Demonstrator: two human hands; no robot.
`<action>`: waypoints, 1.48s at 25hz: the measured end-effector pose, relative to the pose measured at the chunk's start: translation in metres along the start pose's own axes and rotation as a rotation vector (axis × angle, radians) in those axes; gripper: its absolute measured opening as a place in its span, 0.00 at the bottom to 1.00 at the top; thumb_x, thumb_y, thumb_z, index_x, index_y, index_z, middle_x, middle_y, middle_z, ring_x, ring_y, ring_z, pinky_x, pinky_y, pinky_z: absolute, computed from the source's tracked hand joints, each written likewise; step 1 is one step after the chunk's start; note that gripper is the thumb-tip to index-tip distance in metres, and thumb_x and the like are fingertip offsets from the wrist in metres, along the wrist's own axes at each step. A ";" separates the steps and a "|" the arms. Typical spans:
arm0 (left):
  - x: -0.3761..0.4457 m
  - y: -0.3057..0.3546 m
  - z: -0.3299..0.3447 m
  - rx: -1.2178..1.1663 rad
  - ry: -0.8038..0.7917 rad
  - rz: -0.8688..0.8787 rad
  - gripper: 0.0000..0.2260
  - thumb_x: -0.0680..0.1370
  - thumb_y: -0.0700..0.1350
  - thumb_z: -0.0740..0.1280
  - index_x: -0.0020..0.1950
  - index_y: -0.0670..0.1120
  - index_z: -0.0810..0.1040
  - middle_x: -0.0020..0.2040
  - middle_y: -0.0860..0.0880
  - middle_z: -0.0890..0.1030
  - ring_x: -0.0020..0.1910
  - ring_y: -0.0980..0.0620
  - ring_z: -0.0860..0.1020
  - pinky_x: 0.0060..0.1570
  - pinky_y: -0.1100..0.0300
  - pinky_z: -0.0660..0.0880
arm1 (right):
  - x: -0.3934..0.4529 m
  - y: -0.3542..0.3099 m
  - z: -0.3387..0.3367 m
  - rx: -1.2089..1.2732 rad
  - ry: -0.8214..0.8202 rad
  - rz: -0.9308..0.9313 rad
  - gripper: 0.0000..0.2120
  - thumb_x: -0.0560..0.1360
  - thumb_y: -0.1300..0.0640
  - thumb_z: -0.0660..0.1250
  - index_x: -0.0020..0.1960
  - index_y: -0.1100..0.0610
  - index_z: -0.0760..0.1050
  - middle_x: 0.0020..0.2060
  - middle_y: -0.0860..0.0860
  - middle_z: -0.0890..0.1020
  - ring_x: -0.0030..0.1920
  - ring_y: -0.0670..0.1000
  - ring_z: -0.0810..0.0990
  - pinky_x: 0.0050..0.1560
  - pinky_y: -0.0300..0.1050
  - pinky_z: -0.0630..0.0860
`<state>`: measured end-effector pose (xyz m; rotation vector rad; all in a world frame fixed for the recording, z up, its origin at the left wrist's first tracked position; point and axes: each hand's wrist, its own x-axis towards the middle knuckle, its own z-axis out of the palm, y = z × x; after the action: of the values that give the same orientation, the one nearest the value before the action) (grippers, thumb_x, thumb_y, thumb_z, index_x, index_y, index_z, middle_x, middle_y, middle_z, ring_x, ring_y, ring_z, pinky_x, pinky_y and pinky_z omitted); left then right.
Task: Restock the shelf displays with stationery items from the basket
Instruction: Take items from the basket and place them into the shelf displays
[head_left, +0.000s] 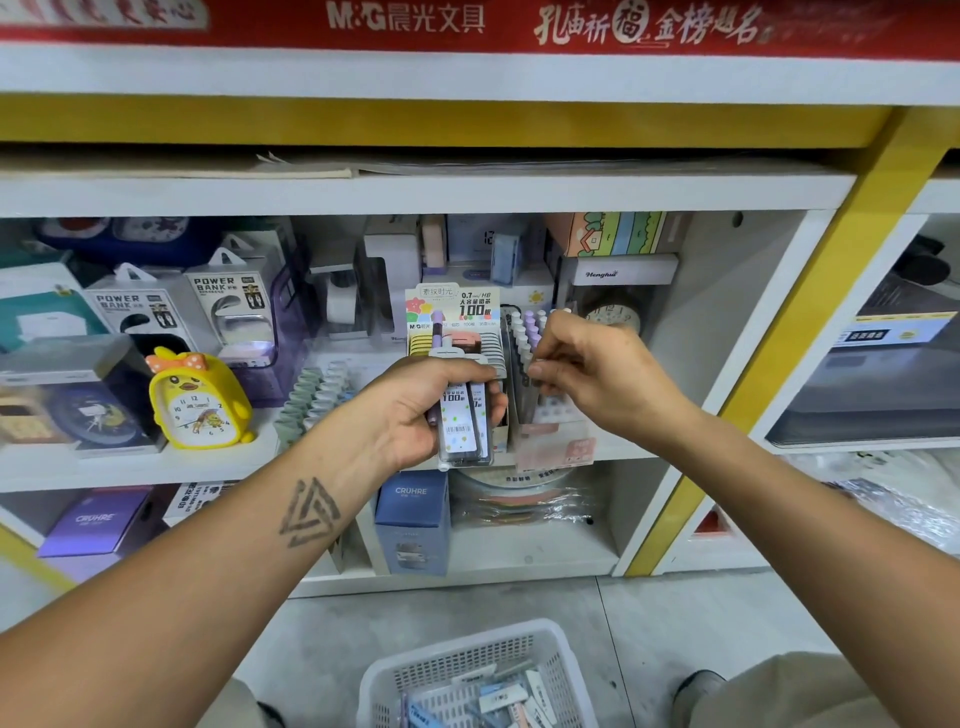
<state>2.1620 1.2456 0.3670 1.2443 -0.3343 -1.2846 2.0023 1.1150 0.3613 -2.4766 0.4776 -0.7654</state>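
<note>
Holding 2 long clear lead refill cases upright in curled left hand, right hand pinching 1 thin piece just beside tall cardboard display box behind.

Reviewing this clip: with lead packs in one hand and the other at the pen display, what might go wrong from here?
1. The left hand grips several lead refill packs at once; one could slip out and fall, possibly missing the basket on the floor.
2. The right hand pinches something small at the upright pens; a nudge might topple them.
3. The pink display box sits at the shelf edge and could be knocked off.
</note>
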 end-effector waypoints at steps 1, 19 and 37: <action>-0.001 0.000 0.000 -0.005 -0.005 0.000 0.04 0.74 0.32 0.70 0.48 0.35 0.80 0.36 0.39 0.82 0.31 0.45 0.83 0.32 0.55 0.81 | 0.000 0.000 0.001 -0.025 -0.005 -0.003 0.08 0.77 0.60 0.71 0.43 0.55 0.73 0.36 0.49 0.84 0.38 0.46 0.84 0.42 0.51 0.80; -0.007 -0.005 0.008 0.175 -0.294 0.029 0.05 0.73 0.33 0.71 0.46 0.41 0.85 0.41 0.40 0.83 0.33 0.47 0.81 0.32 0.58 0.79 | 0.019 -0.018 -0.003 0.676 0.051 0.529 0.11 0.71 0.58 0.77 0.48 0.64 0.82 0.33 0.56 0.82 0.29 0.48 0.76 0.28 0.41 0.69; -0.021 0.014 -0.039 0.139 -0.043 0.036 0.13 0.75 0.36 0.71 0.59 0.40 0.79 0.47 0.38 0.84 0.31 0.45 0.82 0.26 0.60 0.78 | 0.040 -0.039 0.025 0.670 0.176 0.462 0.11 0.71 0.62 0.77 0.49 0.65 0.78 0.30 0.56 0.82 0.25 0.48 0.77 0.26 0.37 0.74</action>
<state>2.1920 1.2802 0.3728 1.3227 -0.4814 -1.2753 2.0554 1.1377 0.3815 -1.6112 0.6900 -0.7871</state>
